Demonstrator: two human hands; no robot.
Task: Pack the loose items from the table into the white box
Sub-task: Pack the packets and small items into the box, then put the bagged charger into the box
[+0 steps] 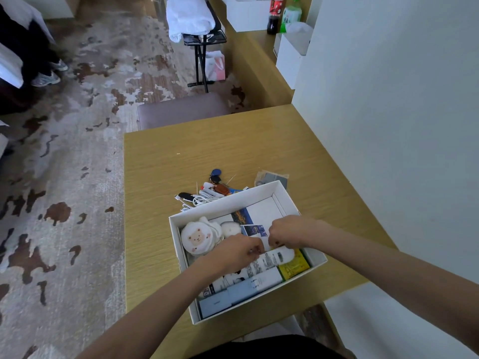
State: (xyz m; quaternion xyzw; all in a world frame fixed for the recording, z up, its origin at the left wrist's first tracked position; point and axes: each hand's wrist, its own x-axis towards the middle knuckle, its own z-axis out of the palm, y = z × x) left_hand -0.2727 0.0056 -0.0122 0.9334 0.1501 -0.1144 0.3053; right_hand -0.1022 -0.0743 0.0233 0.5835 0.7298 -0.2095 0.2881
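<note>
The white box [223,206] sits on the wooden table [181,161] near its front edge. Inside lie a round white pouch with a bear face [198,238], photo cards [252,230], a yellow packet [294,266], a pale blue box [216,304] and a white tube with printed text [272,260]. Both hands are inside the box. My left hand [237,251] pinches the tube's left part. My right hand [287,230] has its fingers curled on the tube's upper edge. Loose on the table beyond the box lie a white cable [201,200], keys with a blue tag [216,177] and a clear bag [270,177].
A padded stool [181,111] stands at the table's far edge. A white wall [388,125] borders the table on the right. Farther back are a folding rack with white cloth [191,19], bottles [285,14] on a shelf, and patterned carpet at left.
</note>
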